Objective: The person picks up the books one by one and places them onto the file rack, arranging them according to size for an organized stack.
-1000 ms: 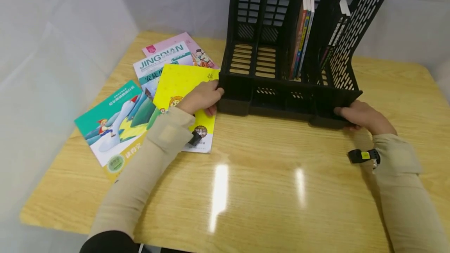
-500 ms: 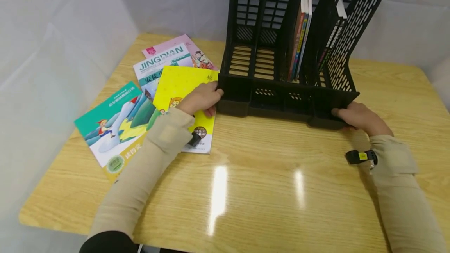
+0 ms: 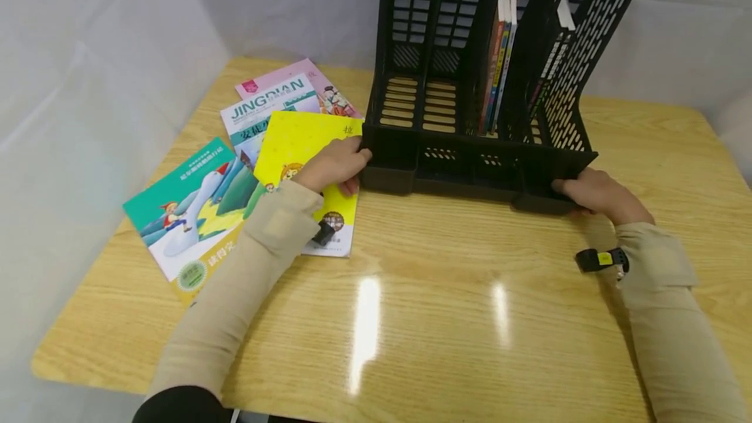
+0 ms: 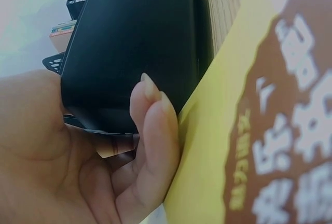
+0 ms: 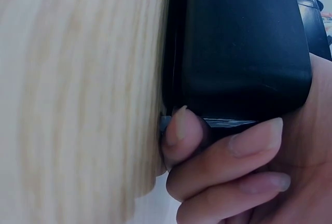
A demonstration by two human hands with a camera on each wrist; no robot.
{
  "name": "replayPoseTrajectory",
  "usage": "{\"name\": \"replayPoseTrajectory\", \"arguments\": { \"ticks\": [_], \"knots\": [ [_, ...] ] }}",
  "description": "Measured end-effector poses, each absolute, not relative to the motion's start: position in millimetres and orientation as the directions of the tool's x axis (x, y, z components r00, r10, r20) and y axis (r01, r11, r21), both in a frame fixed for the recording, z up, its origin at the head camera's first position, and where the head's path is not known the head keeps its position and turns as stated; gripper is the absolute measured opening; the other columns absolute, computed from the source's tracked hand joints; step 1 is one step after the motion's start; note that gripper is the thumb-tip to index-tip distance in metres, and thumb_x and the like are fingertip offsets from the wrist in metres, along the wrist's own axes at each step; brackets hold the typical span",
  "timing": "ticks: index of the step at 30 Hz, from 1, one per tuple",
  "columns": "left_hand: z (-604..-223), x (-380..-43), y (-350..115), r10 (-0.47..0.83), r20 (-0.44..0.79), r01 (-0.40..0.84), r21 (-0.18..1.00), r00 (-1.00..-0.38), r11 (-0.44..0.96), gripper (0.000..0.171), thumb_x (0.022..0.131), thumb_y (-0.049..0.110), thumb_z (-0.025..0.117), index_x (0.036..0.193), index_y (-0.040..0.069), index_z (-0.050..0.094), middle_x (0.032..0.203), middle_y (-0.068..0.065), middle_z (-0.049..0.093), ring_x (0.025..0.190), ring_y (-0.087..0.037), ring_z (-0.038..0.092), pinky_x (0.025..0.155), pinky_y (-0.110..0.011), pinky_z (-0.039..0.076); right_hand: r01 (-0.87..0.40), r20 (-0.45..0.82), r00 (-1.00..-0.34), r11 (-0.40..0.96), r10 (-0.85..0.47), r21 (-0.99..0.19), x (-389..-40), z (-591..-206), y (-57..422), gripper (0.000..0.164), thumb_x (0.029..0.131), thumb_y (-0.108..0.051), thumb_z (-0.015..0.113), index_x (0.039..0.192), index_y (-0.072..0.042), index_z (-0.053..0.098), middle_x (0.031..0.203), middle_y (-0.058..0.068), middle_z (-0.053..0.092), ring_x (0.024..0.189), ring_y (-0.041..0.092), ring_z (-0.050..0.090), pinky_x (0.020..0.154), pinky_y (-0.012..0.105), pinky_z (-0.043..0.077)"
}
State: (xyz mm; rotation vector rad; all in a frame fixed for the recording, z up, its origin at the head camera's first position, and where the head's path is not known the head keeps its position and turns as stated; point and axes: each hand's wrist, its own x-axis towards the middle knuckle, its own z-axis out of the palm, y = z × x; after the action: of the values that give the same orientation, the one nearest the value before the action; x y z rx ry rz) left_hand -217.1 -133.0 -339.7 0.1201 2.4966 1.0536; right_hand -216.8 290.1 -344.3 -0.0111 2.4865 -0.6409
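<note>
A black plastic file rack (image 3: 464,187) stands at the back of the table, with thin books (image 3: 498,77) upright in a middle slot and another book (image 3: 565,13) further right. My left hand (image 3: 336,163) holds its front left corner, thumb on the rack and fingers curled at its side, above a yellow book (image 3: 305,129). At the front right corner my right hand (image 3: 608,196) grips the rack likewise. In the left wrist view fingertips (image 4: 150,94) lie against the black end wall (image 4: 140,37). Curled fingers (image 5: 223,162) show below the rack's end in the right wrist view.
Left of the rack, a green picture book (image 3: 190,214), a white-and-teal book (image 3: 267,106) and a pink book (image 3: 329,87) lie overlapping on the wooden table (image 3: 440,318). White cloth (image 3: 282,5) hangs behind and to the left.
In the head view the rack and both hands have shifted slightly left, partly with a small shift of the camera. Both grips look the same, and the loose books stay in place.
</note>
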Motion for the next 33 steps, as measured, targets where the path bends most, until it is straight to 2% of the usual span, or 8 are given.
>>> {"name": "replayPoseTrajectory", "arguments": {
  "ticks": [3, 7, 14, 19, 22, 27, 31, 33],
  "knots": [
    [-338, -218, -132, 0.249, -0.348, -0.075, 0.702, -0.904, 0.709, 0.037, 0.103, 0.029, 0.037, 0.125, 0.002, 0.048, 0.068, -0.014, 0.06, 0.054, -0.025, 0.062, 0.057, -0.032, 0.055, 0.131, -0.526, -0.839, 0.884, -0.142, -0.448, -217, -343, 291, 0.052, 0.096, -0.037, 0.042, 0.107, 0.014, 0.047, 0.047, -0.002, 0.043, 0.041, 0.014, 0.046, 0.059, 0.03, 0.044],
    [-338, -218, -133, 0.264, -0.348, -0.067, 0.707, -0.9, 0.704, 0.038, 0.103, 0.03, 0.037, 0.127, 0.002, 0.047, 0.067, -0.014, 0.06, 0.054, -0.025, 0.062, 0.057, -0.033, 0.056, 0.123, -0.525, -0.841, 0.898, -0.132, -0.423, -217, -345, 291, 0.05, 0.096, -0.038, 0.042, 0.097, 0.011, 0.052, 0.045, -0.002, 0.042, 0.039, 0.014, 0.046, 0.064, 0.028, 0.044],
    [-335, -221, -139, 0.344, -0.358, -0.01, 0.705, -0.868, 0.709, 0.045, 0.104, 0.04, 0.037, 0.121, 0.0, 0.048, 0.073, -0.014, 0.062, 0.057, -0.023, 0.064, 0.06, -0.033, 0.058, 0.15, -0.516, -0.846, 0.867, -0.136, -0.475, -218, -348, 294, 0.06, 0.096, -0.036, 0.043, 0.121, 0.018, 0.039, 0.048, 0.0, 0.043, 0.041, 0.015, 0.05, 0.048, 0.031, 0.042],
    [-334, -221, -145, 0.383, -0.382, 0.004, 0.704, -0.841, 0.711, 0.06, 0.101, 0.052, 0.033, 0.121, -0.003, 0.046, 0.077, -0.015, 0.064, 0.061, -0.024, 0.066, 0.065, -0.033, 0.058, 0.144, -0.504, -0.851, 0.857, -0.148, -0.495, -219, -349, 295, 0.062, 0.096, -0.035, 0.044, 0.126, 0.018, 0.036, 0.061, 0.007, 0.053, 0.046, 0.017, 0.057, 0.044, 0.03, 0.041],
    [-333, -220, -147, 0.392, -0.388, 0.003, 0.707, -0.834, 0.707, 0.062, 0.1, 0.055, 0.031, 0.113, -0.003, 0.048, 0.079, -0.016, 0.065, 0.064, -0.025, 0.066, 0.067, -0.034, 0.058, 0.14, -0.5, -0.853, 0.858, -0.149, -0.494, -219, -349, 293, 0.061, 0.096, -0.035, 0.044, 0.124, 0.018, 0.037, 0.062, 0.007, 0.055, 0.047, 0.018, 0.059, 0.045, 0.03, 0.042],
    [-327, -219, -150, 0.399, -0.387, 0.036, 0.679, -0.832, 0.734, 0.058, 0.101, 0.054, 0.03, 0.11, 0.0, 0.05, 0.088, -0.017, 0.063, 0.069, -0.026, 0.066, 0.068, -0.034, 0.058, 0.144, -0.506, -0.851, 0.862, -0.144, -0.487, -218, -349, 292, 0.058, 0.095, -0.035, 0.044, 0.12, 0.017, 0.04, 0.057, 0.006, 0.053, 0.047, 0.017, 0.057, 0.046, 0.029, 0.041],
    [-319, -217, -153, 0.385, -0.343, 0.081, 0.648, -0.857, 0.757, 0.051, 0.102, 0.05, 0.033, 0.111, 0.003, 0.052, 0.088, -0.016, 0.061, 0.071, -0.026, 0.064, 0.068, -0.033, 0.056, 0.138, -0.482, -0.865, 0.856, -0.142, -0.499, -217, -348, 292, 0.061, 0.095, -0.034, 0.045, 0.124, 0.019, 0.038, 0.077, 0.018, 0.06, 0.05, 0.019, 0.062, 0.045, 0.029, 0.044],
    [-316, -217, -155, 0.38, -0.311, 0.106, 0.636, -0.871, 0.764, 0.047, 0.102, 0.047, 0.036, 0.111, 0.004, 0.052, 0.086, -0.015, 0.062, 0.07, -0.026, 0.063, 0.069, -0.033, 0.055, 0.136, -0.478, -0.867, 0.856, -0.141, -0.499, -217, -348, 292, 0.061, 0.095, -0.034, 0.045, 0.124, 0.019, 0.039, 0.08, 0.02, 0.061, 0.051, 0.019, 0.063, 0.045, 0.029, 0.044]
  ]
}}
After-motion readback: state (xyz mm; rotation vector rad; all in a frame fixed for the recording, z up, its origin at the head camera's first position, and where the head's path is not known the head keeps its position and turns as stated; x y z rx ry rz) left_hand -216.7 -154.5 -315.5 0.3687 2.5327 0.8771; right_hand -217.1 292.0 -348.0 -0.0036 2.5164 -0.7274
